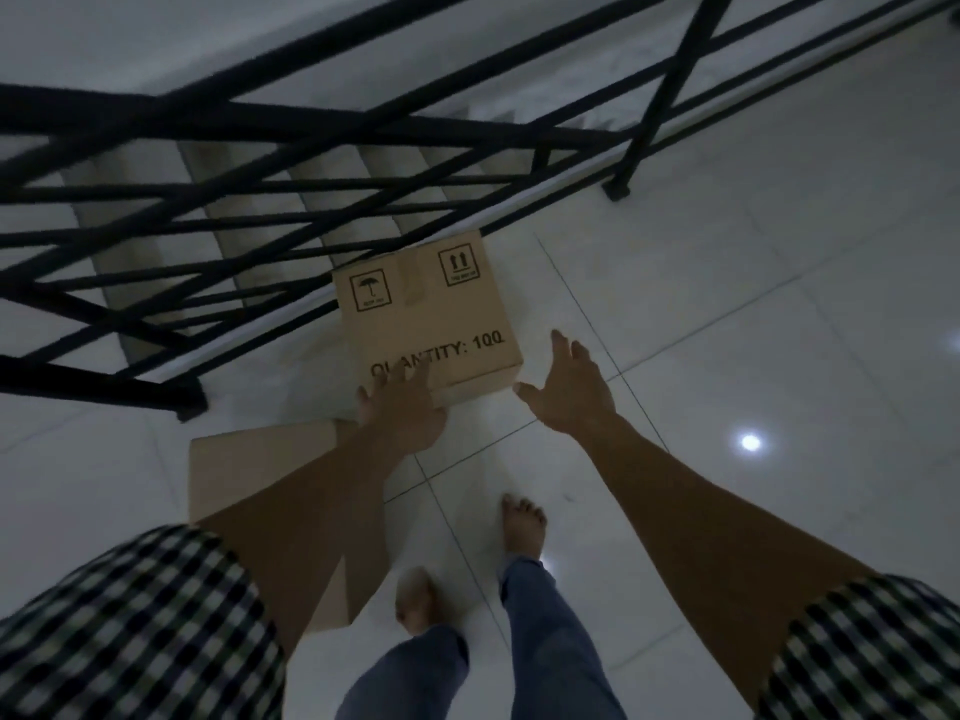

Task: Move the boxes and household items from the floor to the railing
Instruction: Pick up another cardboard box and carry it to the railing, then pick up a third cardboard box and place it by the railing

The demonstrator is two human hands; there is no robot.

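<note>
White glossy floor tiles (pixel 727 304) cover the landing, with a lamp's glare at 3 o'clock. Black railing (pixel 260 111) runs from 9 to 1 o'clock, and pale stairs (pixel 332 200) show between its bars. At 7 o'clock a plain cardboard box (pixel 249 470) lies on the floor, partly hidden by the left arm. At centre sits a smaller printed box (pixel 431 324), its far edge against the railing's foot; it reads "QUANTITY: 100" and carries an umbrella symbol and a two-arrow symbol. The left hand (pixel 402 407) rests flat on its near edge, fingers straight. The right hand (pixel 566 392) is spread wide and holds nothing, just beside the box's 4 o'clock corner. Two bare feet (pixel 524 522) stand at 6 o'clock.
</note>
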